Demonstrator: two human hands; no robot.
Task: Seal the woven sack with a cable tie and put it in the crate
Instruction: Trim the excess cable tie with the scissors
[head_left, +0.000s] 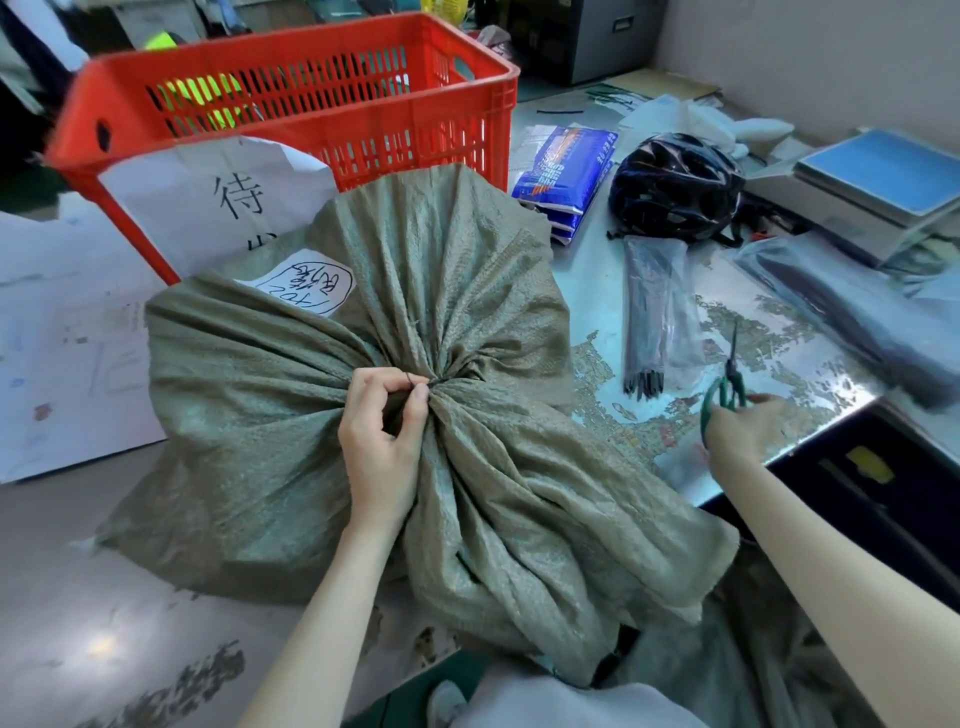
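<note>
A grey-green woven sack (291, 415) lies in front of me, its mouth gathered into a tight neck. A thin black cable tie (434, 382) circles that neck. My left hand (382, 441) pinches the tie's end and the bunched fabric at the neck. My right hand (745, 431) is out to the right over the table, its fingers closed on green-handled scissors (727, 384) with the blades pointing away. The red slatted crate (291, 98) stands just behind the sack, tilted, with a handwritten white sheet on its front.
On the metal table (779, 364) to the right lie a clear bag of black cable ties (649, 312), a black helmet (675, 187), blue-white packets (566, 171), a scale (872, 192) and a plastic-wrapped dark bundle (841, 317). White board (67, 338) stands at the left.
</note>
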